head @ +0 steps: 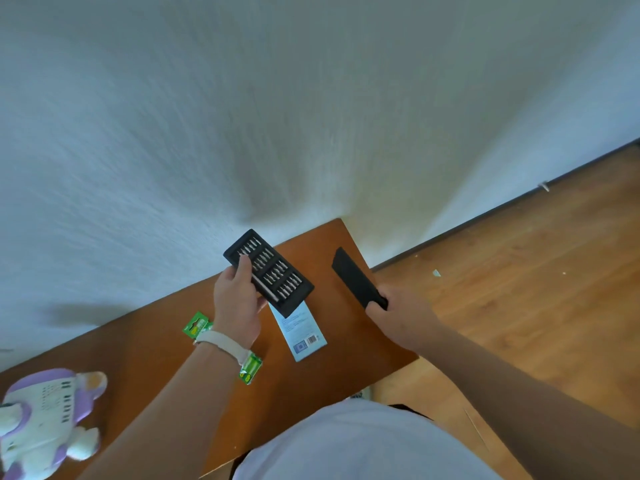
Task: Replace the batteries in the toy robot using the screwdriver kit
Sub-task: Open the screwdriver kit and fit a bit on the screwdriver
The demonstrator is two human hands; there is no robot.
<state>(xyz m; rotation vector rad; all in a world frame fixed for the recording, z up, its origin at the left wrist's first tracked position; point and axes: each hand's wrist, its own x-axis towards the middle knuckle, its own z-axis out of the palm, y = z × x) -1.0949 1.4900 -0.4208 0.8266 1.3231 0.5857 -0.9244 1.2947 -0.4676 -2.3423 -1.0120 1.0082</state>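
Note:
My left hand (236,300) holds the black screwdriver kit tray (273,273) above the brown table (152,344); its rows of silver bits and a slim driver face up, my thumb resting on the tray. My right hand (403,318) grips the kit's black sleeve (356,277) by its near end, held apart to the right of the tray. The white and purple toy robot (46,420) lies at the table's near left edge. A green battery pack (196,323) shows left of my wrist, and another green battery pack (250,368) below it.
A pale blue kit box (301,332) with a barcode lies on the table under the tray. A white wall runs behind the table. Wooden floor (519,271) lies to the right, past the table's right edge, with small scraps on it.

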